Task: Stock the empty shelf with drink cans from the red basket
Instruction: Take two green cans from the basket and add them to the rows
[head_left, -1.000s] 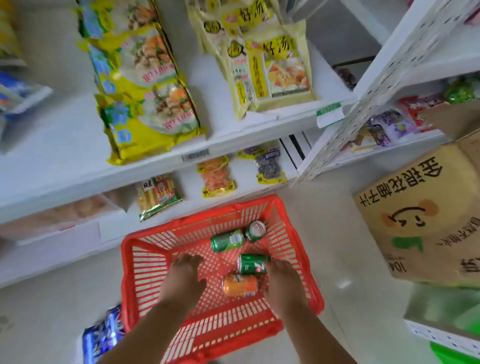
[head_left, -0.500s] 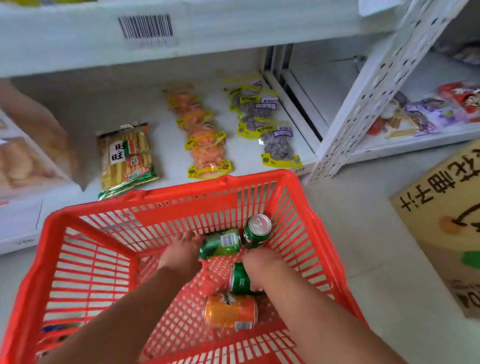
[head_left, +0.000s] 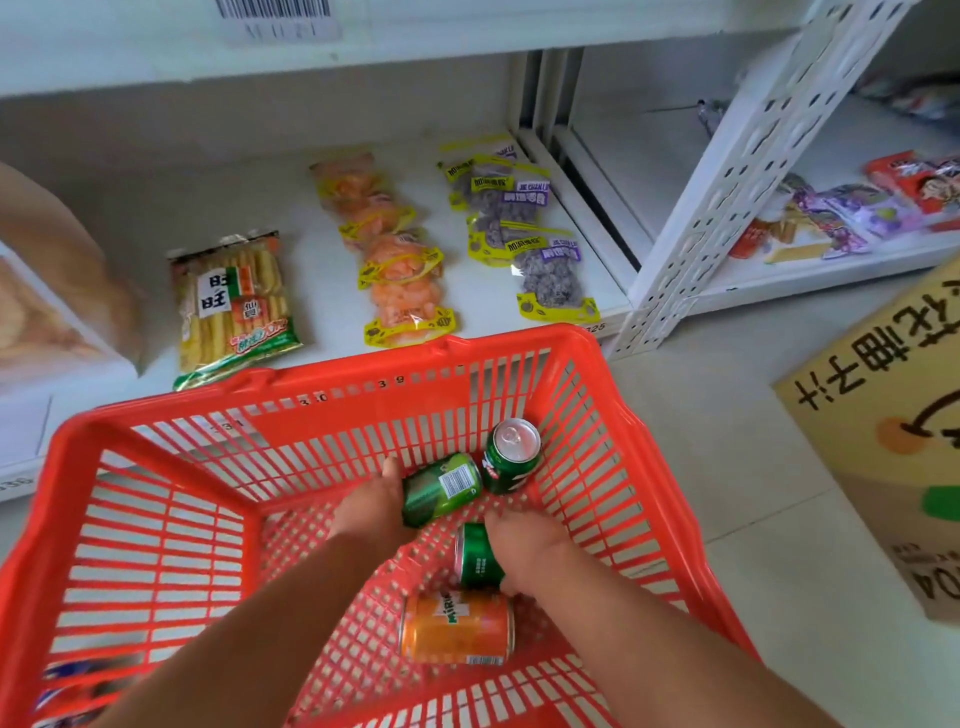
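Four cans are seen on the floor of the red basket (head_left: 156, 545), grouped toward its right half. The lying green can (head_left: 441, 488) is gripped at its left end by the left hand (head_left: 371, 512), fingers curled round it. The nearer green can (head_left: 478, 556) is held from the right by the right hand (head_left: 524, 545), fingers wrapped over it. An upright green can (head_left: 511, 457) stands just beside the far-right corner, touching the lying can. The orange can (head_left: 457, 629) lies nearest, just below the right hand. The basket's left half is left open. Beyond the far rim, the shelf (head_left: 322, 291) carries snack bags (head_left: 234, 301). A carton (head_left: 883, 415) is seen at the right.
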